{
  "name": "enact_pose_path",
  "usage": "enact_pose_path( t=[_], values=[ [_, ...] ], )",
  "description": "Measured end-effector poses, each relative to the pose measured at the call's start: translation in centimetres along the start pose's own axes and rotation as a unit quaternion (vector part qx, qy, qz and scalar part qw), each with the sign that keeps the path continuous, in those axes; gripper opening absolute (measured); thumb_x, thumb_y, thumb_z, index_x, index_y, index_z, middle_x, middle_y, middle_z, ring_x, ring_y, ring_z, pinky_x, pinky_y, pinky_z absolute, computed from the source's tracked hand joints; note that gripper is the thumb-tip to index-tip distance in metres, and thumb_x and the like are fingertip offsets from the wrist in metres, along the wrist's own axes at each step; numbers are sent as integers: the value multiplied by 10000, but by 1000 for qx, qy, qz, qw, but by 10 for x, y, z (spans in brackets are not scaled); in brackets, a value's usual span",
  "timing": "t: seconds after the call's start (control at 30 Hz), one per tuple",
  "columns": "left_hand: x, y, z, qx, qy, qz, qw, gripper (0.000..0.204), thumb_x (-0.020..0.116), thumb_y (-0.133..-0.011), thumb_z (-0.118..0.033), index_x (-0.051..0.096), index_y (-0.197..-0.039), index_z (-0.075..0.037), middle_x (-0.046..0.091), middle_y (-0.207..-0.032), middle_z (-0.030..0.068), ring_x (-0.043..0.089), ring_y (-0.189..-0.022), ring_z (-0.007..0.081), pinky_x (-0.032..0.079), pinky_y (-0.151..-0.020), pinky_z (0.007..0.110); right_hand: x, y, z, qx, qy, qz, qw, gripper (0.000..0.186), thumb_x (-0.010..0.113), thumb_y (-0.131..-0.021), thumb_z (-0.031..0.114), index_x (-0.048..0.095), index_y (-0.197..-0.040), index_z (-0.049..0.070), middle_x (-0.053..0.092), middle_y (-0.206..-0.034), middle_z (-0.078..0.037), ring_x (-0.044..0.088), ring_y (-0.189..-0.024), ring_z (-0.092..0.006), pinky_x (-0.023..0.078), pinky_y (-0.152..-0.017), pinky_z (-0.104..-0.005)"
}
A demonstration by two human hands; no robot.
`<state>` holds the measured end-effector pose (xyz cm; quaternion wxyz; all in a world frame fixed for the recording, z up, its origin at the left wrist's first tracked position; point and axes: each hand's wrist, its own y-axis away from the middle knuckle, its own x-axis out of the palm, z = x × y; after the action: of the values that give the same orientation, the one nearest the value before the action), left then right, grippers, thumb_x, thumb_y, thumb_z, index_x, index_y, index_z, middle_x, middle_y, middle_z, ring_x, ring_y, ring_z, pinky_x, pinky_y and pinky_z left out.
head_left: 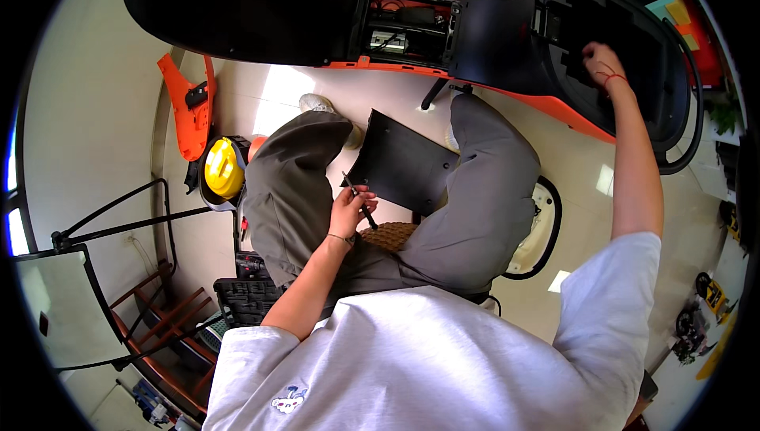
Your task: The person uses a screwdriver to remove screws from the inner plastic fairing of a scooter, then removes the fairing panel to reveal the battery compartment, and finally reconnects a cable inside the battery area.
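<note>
A black and orange scooter body [495,39] stretches across the far side. My left hand [345,213] is closed around a thin dark screwdriver [369,218], held over my lap with its shaft pointing up and away. At the far right, my right hand [604,64] reaches over the scooter's dark recessed end section [645,59]. Its fingers are curled, and whatever they may hold is hidden. A loose black curved panel [412,158] lies between my knees. In the scooter's middle an opening [388,41] shows a frame and some parts inside.
An orange body part [188,110] leans at the left, near a yellow helmet [224,168]. A black tool case [247,300] lies beside my left leg. A white part with a black rim [541,229] is on the floor at my right. Wooden chairs [162,316] stand lower left.
</note>
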<state>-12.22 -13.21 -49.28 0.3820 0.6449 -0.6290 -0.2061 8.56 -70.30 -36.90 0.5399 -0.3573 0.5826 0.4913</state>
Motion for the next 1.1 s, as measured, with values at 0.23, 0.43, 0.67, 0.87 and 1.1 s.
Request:
enact_pose_path(
  t=[0.23,0.43,0.67,0.87,1.1],
  values=[
    [22,-1,-103,40,45,9,998,182,524,-962,-126,515,-1082,10,635,-1023,144,650,-926,222,556,-843,348,-18,161,225,-218,-377,-148,888,141,600,-817,102,629,-944,48,618,-852,-114,610,-798,-266,494,-728,-356],
    [63,-59,-155,32,92,69,993,196,504,-971,-157,512,-1064,15,633,-1042,148,649,-949,238,547,-853,360,111,180,329,-212,-402,211,865,437,627,-842,316,524,-1110,-14,645,-994,-200,621,-916,-364,495,-779,-434],
    [46,-142,-185,-17,109,101,989,212,463,-984,-222,507,-1055,-27,630,-1088,156,606,-1014,240,475,-920,381,117,109,375,-103,-445,190,869,295,536,-878,276,576,-903,-15,644,-818,-222,621,-770,-398,489,-698,-489],
    [55,-199,-190,-38,115,94,988,310,422,-1000,-234,518,-1158,15,603,-1080,86,572,-1006,206,445,-930,320,158,68,397,20,-476,168,863,303,498,-917,276,579,-1009,-2,664,-838,-204,652,-799,-364,520,-731,-453],
    [43,-209,-191,-73,135,55,987,252,397,-1004,-192,495,-1148,-11,596,-1105,120,568,-1068,232,448,-948,347,175,54,401,-2,-454,205,867,243,517,-920,240,575,-1000,19,658,-850,-192,645,-798,-355,517,-707,-450]
  ],
)
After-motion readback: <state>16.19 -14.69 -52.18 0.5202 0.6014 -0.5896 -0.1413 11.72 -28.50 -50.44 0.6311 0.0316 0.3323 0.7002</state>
